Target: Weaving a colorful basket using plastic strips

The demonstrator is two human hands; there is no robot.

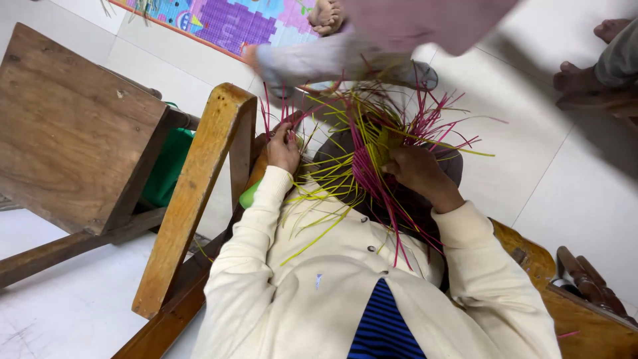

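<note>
Gripping the half-woven bundle of yellow and magenta plastic strips point(362, 149) on the lap: right hand point(415, 169) clamped at its core, left hand point(284, 147) pinching loose left-side strands; strips fan outward.

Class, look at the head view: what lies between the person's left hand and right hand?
In the head view, a tangle of yellow and pink strips fills the stretch between the left hand and the right hand; both hands grip into it.
</note>
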